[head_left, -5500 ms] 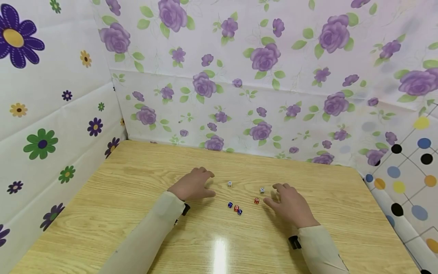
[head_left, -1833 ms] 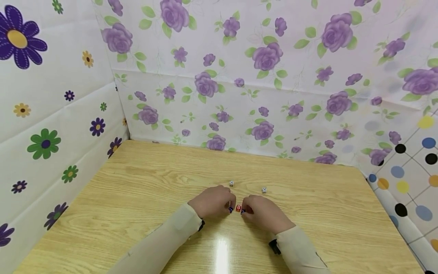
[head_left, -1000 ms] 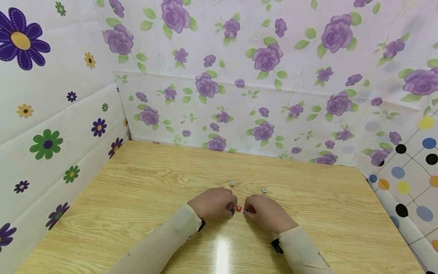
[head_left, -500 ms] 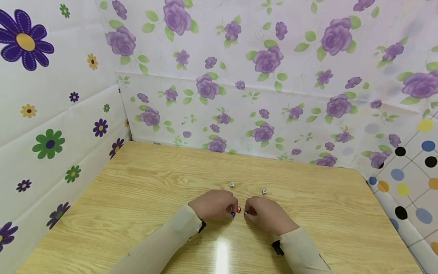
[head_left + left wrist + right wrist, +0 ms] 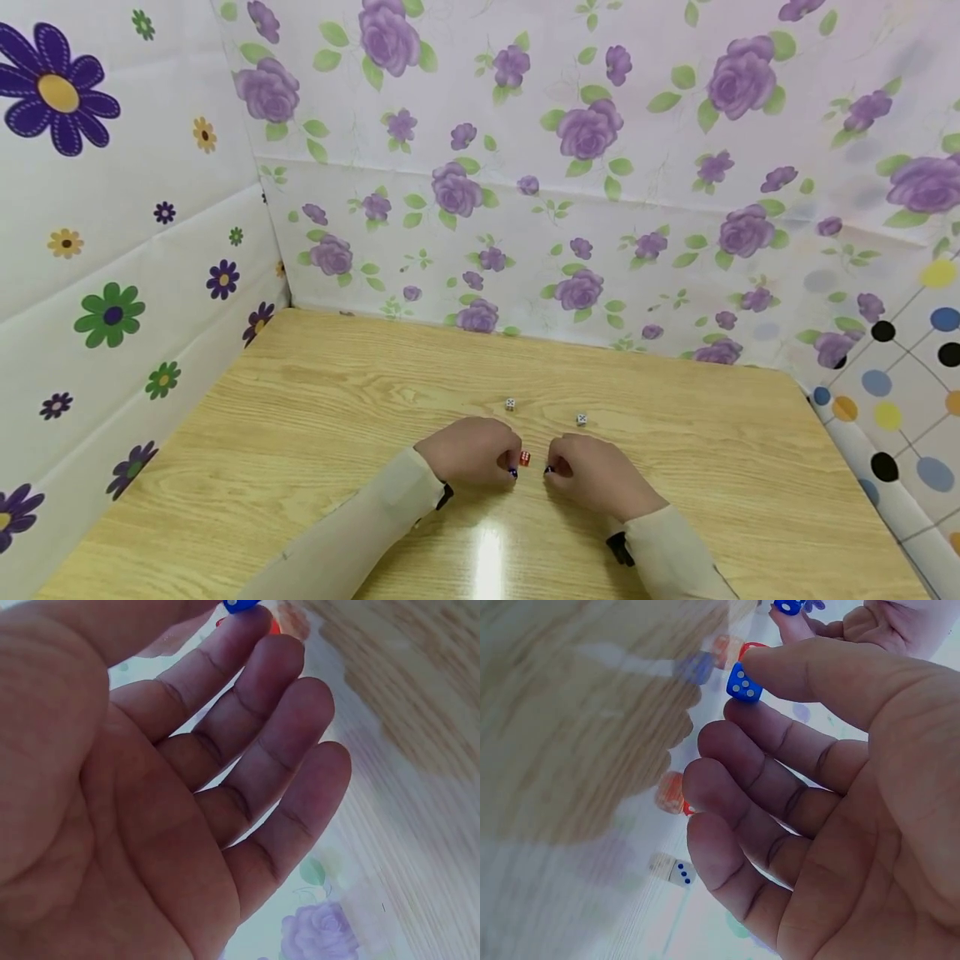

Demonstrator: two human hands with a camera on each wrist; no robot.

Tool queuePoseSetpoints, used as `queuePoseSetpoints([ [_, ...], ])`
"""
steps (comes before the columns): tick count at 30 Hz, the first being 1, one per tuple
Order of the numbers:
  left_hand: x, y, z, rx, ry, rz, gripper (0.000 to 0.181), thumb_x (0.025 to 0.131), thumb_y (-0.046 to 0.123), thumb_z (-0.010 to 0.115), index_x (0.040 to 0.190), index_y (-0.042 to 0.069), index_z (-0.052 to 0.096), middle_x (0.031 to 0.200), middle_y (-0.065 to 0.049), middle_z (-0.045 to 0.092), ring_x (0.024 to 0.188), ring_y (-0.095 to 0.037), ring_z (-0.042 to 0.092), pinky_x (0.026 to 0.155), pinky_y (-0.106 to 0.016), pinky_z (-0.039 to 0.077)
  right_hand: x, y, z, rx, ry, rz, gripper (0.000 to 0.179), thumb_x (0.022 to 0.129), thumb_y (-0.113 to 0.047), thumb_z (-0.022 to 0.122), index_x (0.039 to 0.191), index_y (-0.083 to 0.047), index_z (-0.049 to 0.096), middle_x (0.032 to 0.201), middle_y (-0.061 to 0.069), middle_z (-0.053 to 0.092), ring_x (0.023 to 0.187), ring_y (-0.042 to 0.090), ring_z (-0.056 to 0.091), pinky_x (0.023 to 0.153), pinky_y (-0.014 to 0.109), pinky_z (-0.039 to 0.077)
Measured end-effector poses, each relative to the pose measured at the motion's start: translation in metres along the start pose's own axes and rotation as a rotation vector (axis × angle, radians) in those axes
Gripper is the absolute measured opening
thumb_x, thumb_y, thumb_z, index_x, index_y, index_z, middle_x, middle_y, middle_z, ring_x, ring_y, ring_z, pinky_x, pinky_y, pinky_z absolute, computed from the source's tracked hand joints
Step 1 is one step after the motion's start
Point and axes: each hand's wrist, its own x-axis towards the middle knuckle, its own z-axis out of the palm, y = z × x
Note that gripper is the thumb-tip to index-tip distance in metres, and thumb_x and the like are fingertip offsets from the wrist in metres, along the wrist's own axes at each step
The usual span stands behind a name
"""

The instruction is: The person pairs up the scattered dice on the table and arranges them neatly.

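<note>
In the head view my left hand (image 5: 472, 452) pinches a blue die (image 5: 513, 472) between thumb and fingertips, just left of a red die (image 5: 525, 458) lying on the table. My right hand (image 5: 596, 473) holds a second blue die (image 5: 745, 682) between thumb and index fingertip; the right wrist view shows its white pips. The other fingers of both hands are bent loosely. Behind the right fingers, another red die (image 5: 689, 809) is mostly hidden in that view. The left wrist view catches only the bottom of the left hand's blue die (image 5: 241, 605).
Two white dice lie farther back on the wooden table (image 5: 337, 400): one white die (image 5: 510, 404) beyond the left hand, another white die (image 5: 581, 419) beyond the right. A flowered cloth (image 5: 450, 250) hangs along the far edge, with more patterned cloth at both sides.
Earlier both hands were apart with nothing held; they came inward and each took a blue die. Lately the right hand has shifted slightly right and the left hand's die slightly nearer the body.
</note>
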Motion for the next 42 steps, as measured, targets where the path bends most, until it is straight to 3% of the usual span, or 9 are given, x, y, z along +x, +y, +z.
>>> queuePoseSetpoints([
  [15, -0.001, 0.004, 0.000, -0.006, -0.034, 0.027, 0.015, 0.088, 0.018, 0.084, 0.085, 0.023, 0.070, 0.081, 0.018, 0.061, 0.073, 0.001, 0.055, 0.072, -0.019, 0.047, -0.009, 0.003, -0.007, -0.044, 0.042, -0.007, 0.016, 0.090, -0.023, 0.078, 0.080, -0.024, 0.065, 0.074, -0.016, 0.054, 0.066, 0.002, 0.048, 0.063, 0.027, 0.044],
  [27, -0.004, 0.007, 0.001, -0.018, -0.037, 0.003, 0.021, 0.086, 0.020, 0.085, 0.078, 0.025, 0.066, 0.077, 0.019, 0.060, 0.068, 0.000, 0.053, 0.067, -0.020, 0.046, -0.013, 0.004, -0.006, 0.021, -0.043, -0.063, 0.016, 0.091, -0.016, 0.078, 0.084, -0.024, 0.066, 0.076, -0.017, 0.056, 0.067, 0.001, 0.048, 0.064, 0.027, 0.044],
  [42, -0.004, 0.010, 0.006, -0.028, -0.039, -0.001, 0.021, 0.087, 0.016, 0.080, 0.072, 0.025, 0.067, 0.071, 0.017, 0.056, 0.062, -0.001, 0.046, 0.062, -0.020, 0.041, -0.015, 0.003, -0.007, 0.038, -0.108, -0.064, 0.018, 0.089, -0.020, 0.082, 0.082, -0.026, 0.067, 0.072, -0.018, 0.053, 0.064, 0.002, 0.046, 0.063, 0.027, 0.042],
])
